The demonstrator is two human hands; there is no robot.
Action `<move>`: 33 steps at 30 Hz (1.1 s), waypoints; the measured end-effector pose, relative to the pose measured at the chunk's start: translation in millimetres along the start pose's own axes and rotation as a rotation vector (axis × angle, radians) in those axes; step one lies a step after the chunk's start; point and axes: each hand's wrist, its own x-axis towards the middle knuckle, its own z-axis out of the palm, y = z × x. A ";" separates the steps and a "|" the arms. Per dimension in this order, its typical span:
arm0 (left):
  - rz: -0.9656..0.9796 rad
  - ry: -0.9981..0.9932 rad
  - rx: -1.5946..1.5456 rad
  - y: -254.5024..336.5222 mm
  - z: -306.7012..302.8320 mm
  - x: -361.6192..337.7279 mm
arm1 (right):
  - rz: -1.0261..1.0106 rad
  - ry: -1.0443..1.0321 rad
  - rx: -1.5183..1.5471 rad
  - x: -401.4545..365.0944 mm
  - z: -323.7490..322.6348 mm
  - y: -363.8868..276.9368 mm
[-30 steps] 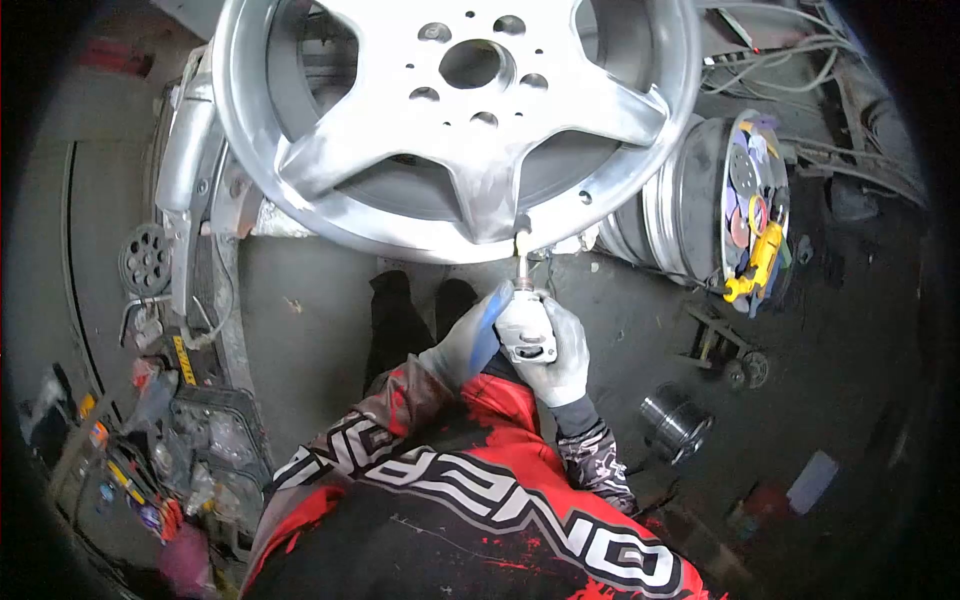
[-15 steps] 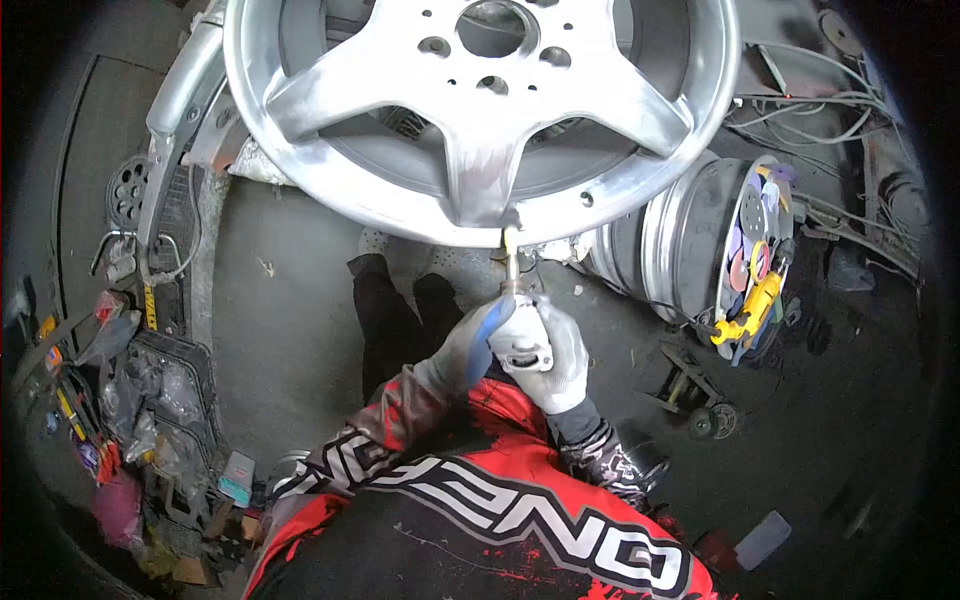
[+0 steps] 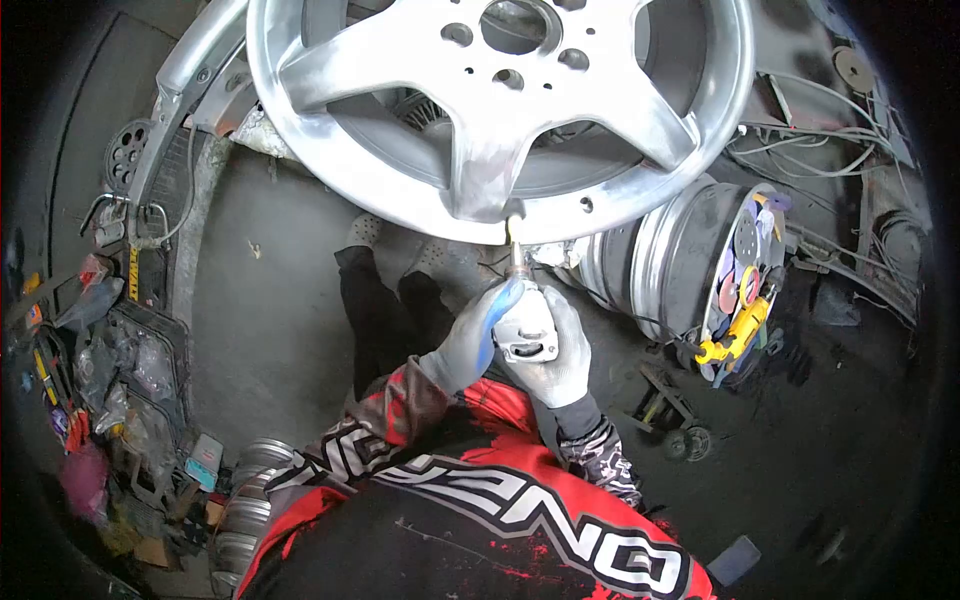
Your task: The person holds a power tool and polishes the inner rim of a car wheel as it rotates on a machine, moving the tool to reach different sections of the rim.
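Note:
My left hand point(image 3: 468, 340), in a grey glove with blue on it, is wrapped round the side of a pale die grinder point(image 3: 525, 325). My right hand point(image 3: 565, 350), also gloved, grips the same tool from the other side. From its body a narrow spindle points away from me, and its small tip point(image 3: 516, 225) meets the outer lip of a silver alloy wheel point(image 3: 490, 150) at the foot of a spoke. A darker, dull patch covers that spoke's lower end. Contact between tip and metal is too small to make out exactly.
Another wheel point(image 3: 665, 260) lies on its side at the right, with sanding discs and a yellow power tool point(image 3: 740, 330) on its end. Cables point(image 3: 815, 140) hang behind it. Stacked wheels point(image 3: 245, 520) and bagged clutter point(image 3: 130, 370) are at the left.
The whole view has shifted slightly, so the wheel and hands appear a little further right. Both hands keep their hold on the grinder, and its tip remains at the wheel's lip.

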 end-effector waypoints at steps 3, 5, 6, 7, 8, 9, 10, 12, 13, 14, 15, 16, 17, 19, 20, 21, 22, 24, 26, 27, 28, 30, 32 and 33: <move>0.000 -0.036 0.025 5.3 12.6 10.3 | 0.060 -0.027 0.017 8.8 -7.5 2.8; -0.034 -0.052 -0.119 13.9 34.1 13.3 | 0.131 0.018 0.045 7.9 -8.9 8.4; -0.038 -0.065 -0.096 4.3 25.7 19.9 | 0.111 0.042 -0.021 8.2 -10.4 8.1; -0.035 -0.063 -0.099 2.0 26.0 22.7 | 0.108 0.038 -0.020 10.3 -11.7 6.7; -0.042 -0.028 -0.085 3.2 29.4 24.0 | 0.135 0.043 -0.022 13.8 -14.0 2.5; -0.050 0.008 -0.071 4.8 31.7 23.5 | 0.162 0.047 -0.025 15.3 -14.8 -0.1; -0.047 0.012 -0.074 7.4 33.1 21.4 | 0.160 0.043 -0.023 16.0 -14.7 0.5; -0.044 -0.021 -0.128 16.8 35.6 13.3 | 0.078 0.011 -0.008 17.7 -13.9 1.6; -0.043 -0.018 -0.129 12.8 29.4 10.6 | 0.078 0.008 -0.006 17.6 -13.4 -0.5; 0.027 0.001 -0.023 9.3 24.2 7.6 | 0.131 -0.026 0.012 17.0 -13.5 -5.3; 0.098 0.017 0.082 6.5 19.3 4.5 | 0.182 -0.059 0.028 17.6 -14.1 -10.4; 0.178 -0.031 0.276 4.4 13.6 -1.3 | 0.218 -0.081 0.036 19.0 -16.1 -17.2; 0.178 -0.030 0.275 6.7 13.8 -6.2 | 0.219 -0.082 0.036 17.3 -16.0 -18.1; 0.226 -0.068 0.524 9.9 15.5 -11.4 | 0.241 -0.082 0.079 14.0 -15.9 -16.7; 0.225 -0.068 0.522 10.0 17.0 -10.2 | 0.177 -0.045 0.107 11.8 -15.4 -13.5; 0.185 -0.065 0.446 9.1 19.3 -8.1 | 0.179 -0.048 0.105 11.5 -16.8 -11.3; 0.146 -0.062 0.369 8.4 22.3 -5.7 | 0.173 -0.040 0.110 12.0 -18.6 -9.0; 0.119 -0.065 0.331 16.9 35.8 -0.1 | 0.166 -0.034 0.116 14.0 -21.9 -6.6; 0.009 -0.038 0.158 22.6 49.3 11.7 | 0.225 -0.023 0.102 18.1 -26.1 -7.0; 0.006 -0.039 0.155 20.7 51.6 18.0 | 0.228 -0.024 0.100 19.8 -28.0 -7.4; -0.014 -0.044 0.105 19.0 52.5 23.9 | 0.236 0.006 0.102 22.3 -29.1 -7.9; -0.088 -0.022 -0.050 18.6 57.0 31.2 | 0.206 0.058 0.109 28.8 -31.3 -12.8; -0.046 -0.028 -0.023 22.3 57.2 27.2 | 0.260 0.045 0.181 23.6 -22.8 -5.3; -0.006 -0.036 0.009 24.0 56.2 23.6 | 0.315 0.036 0.253 21.6 -19.7 -3.7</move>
